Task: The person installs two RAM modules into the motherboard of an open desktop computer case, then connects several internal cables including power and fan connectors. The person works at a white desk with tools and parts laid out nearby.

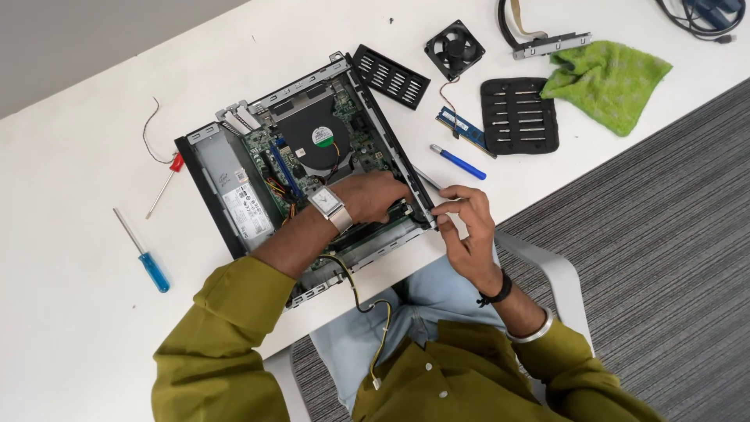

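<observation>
Open computer case (234, 184): flat on white table (70, 328), near its front edge | left hand (373, 195): inside case, fingers hidden, grip cannot be determined | right hand (467, 227): pinching case's right edge | blue screwdriver (143, 252): lying left, well apart.

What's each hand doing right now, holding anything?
Left hand: reaching inside the open computer case, fingers hidden; cannot tell whether it holds anything.
Right hand: fingers pinched on a slim screwdriver at the case's edge.

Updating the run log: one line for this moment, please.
left hand: inside open PC case | right hand: screwdriver at case edge | loose fan, bit set on table
</observation>
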